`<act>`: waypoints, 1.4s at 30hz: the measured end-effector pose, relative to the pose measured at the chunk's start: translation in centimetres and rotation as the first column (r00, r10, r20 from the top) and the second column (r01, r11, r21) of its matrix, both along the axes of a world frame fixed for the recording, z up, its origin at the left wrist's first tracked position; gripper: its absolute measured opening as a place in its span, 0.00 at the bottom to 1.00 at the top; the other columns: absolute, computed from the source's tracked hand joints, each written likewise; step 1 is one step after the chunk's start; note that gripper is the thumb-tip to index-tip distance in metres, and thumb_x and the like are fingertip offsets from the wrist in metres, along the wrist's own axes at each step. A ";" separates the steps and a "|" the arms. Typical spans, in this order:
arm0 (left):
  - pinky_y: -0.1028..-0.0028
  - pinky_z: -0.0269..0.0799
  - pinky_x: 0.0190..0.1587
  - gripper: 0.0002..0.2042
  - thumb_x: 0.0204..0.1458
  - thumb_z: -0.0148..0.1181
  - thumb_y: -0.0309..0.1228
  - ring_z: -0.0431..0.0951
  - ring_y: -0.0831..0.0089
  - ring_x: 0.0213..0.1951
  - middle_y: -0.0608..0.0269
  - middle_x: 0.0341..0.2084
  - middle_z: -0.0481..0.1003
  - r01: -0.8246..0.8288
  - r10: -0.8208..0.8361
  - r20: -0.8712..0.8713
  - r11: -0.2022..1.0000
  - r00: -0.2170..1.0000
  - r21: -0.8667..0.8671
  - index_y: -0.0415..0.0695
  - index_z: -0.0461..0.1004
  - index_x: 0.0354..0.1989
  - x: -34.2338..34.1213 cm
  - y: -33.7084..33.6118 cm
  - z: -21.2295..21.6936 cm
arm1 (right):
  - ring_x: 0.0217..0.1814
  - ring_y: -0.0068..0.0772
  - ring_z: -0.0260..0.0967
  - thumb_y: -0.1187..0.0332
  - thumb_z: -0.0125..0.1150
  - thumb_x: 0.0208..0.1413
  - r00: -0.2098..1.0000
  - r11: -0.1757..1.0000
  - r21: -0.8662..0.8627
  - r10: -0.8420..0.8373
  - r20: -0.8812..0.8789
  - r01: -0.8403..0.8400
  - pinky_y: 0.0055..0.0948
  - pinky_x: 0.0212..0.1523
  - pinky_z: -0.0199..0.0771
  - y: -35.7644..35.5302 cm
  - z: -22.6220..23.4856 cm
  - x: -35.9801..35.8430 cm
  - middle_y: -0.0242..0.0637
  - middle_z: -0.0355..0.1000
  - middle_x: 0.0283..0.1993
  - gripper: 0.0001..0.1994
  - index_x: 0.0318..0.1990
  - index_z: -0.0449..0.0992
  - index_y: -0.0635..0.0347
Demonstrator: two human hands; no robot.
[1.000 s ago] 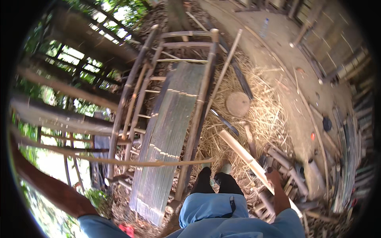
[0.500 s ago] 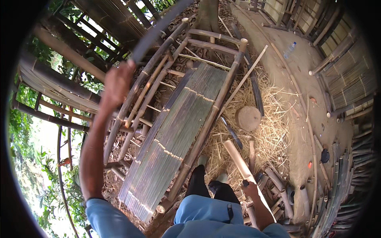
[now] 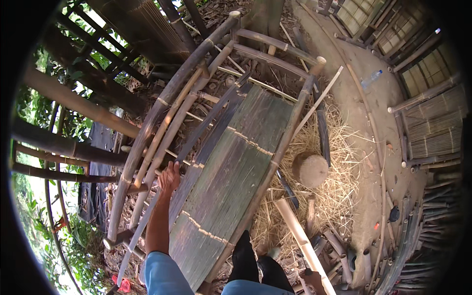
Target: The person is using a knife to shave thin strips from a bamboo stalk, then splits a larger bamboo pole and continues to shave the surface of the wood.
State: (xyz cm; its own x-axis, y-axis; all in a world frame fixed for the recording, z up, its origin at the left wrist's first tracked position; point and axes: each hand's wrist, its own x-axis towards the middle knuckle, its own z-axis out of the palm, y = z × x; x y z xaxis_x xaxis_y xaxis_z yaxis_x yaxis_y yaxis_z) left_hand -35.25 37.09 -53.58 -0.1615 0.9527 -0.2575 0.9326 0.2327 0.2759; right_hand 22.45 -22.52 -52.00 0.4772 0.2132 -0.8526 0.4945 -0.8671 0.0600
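My left hand (image 3: 169,178) is closed around a long, thin, dark bamboo strip (image 3: 200,132). The strip runs from the bench's far end, past my hand, down to the lower left. Beneath and to the right lies a bamboo bench (image 3: 250,172), its flat slatted seat bound with pale knotted rows. At the lower edge my right hand (image 3: 312,282) is partly cut off, with bent fingers beside a pale split bamboo length (image 3: 296,229). A small dark thing shows at its fingers; I cannot make out what it is.
A round wooden block (image 3: 309,169) stands on straw right of the bench, near a dark blade-like tool (image 3: 287,190). Cut bamboo pieces (image 3: 339,250) lie at lower right. Bamboo railings (image 3: 142,147) border the left. A plastic bottle (image 3: 371,78) lies on the dirt path.
My left hand has come down from a raised position, bringing the strip over the bench's left side. My right hand has shifted down toward the lower edge. The view has tilted slightly.
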 end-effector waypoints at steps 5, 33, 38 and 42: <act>0.42 0.69 0.47 0.24 0.67 0.35 0.53 0.78 0.36 0.43 0.37 0.38 0.79 -0.062 0.063 0.024 0.997 0.998 -0.052 0.43 0.70 0.45 -2.4 2.8 -7.2 | 0.42 0.52 0.80 0.39 0.75 0.37 0.999 0.976 -0.215 -0.021 -0.050 0.009 0.46 0.43 0.78 6.5 0.5 -3.0 0.49 0.81 0.36 0.33 0.39 0.81 0.63; 0.46 0.66 0.59 0.34 0.65 0.35 0.60 0.72 0.35 0.57 0.31 0.51 0.74 -0.002 0.051 0.195 0.969 0.979 -0.246 0.42 0.69 0.62 1.0 9.7 -21.5 | 0.39 0.49 0.79 0.37 0.74 0.41 0.999 0.997 -0.071 0.032 -0.030 -0.034 0.44 0.40 0.77 14.8 0.4 -9.1 0.49 0.79 0.36 0.36 0.41 0.78 0.66; 0.54 0.57 0.68 0.36 0.64 0.37 0.61 0.61 0.41 0.68 0.37 0.66 0.63 0.011 0.019 0.134 0.975 0.991 -0.222 0.45 0.62 0.70 -3.1 8.4 -24.5 | 0.47 0.51 0.79 0.42 0.69 0.46 0.995 1.000 -0.030 -0.004 -0.098 0.001 0.44 0.49 0.78 17.0 -1.2 -10.2 0.51 0.80 0.42 0.29 0.48 0.81 0.55; 0.46 0.62 0.61 0.31 0.62 0.47 0.58 0.72 0.42 0.57 0.39 0.56 0.69 -0.037 0.039 0.024 0.995 0.999 -0.090 0.41 0.68 0.59 0.0 8.1 -22.6 | 0.32 0.41 0.80 0.44 0.72 0.46 0.990 0.991 0.042 -0.126 -0.060 0.129 0.41 0.40 0.79 18.4 -0.5 -9.7 0.44 0.79 0.27 0.30 0.46 0.80 0.63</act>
